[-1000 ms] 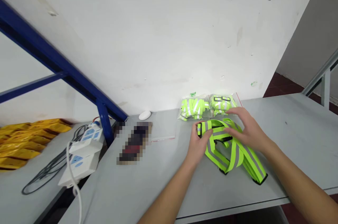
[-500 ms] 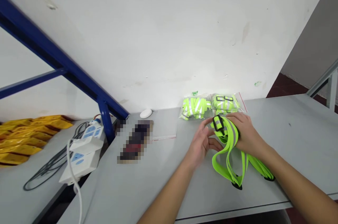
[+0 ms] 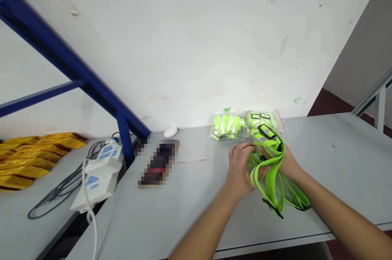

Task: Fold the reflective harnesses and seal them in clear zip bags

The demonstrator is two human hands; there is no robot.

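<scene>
A neon green reflective strap harness (image 3: 271, 172) with grey stripes and black plastic buckles is held up over the table. My right hand (image 3: 289, 162) grips its bundled upper part from the right; most of those fingers are hidden behind the strap. My left hand (image 3: 240, 168) is closed around the left side of the bundle, its fingers curled at the strap loops. Long loops hang below both hands, with black buckles at their lower ends. Just beyond the hands lie two clear bags of folded green straps, a left bag (image 3: 227, 126) and a right bag (image 3: 256, 117).
Against the wall, a flat clear plastic bag (image 3: 192, 145) lies beside a white oval object (image 3: 170, 132) and a blurred-out item (image 3: 159, 164). Left of the blue metal frame (image 3: 124, 135) are white power strips (image 3: 99, 178), cables and yellow packets (image 3: 39, 155).
My left hand has moved right and down, its fingers now curled in against the strap. The bundle has turned, and its top buckle sits farther right and higher.
</scene>
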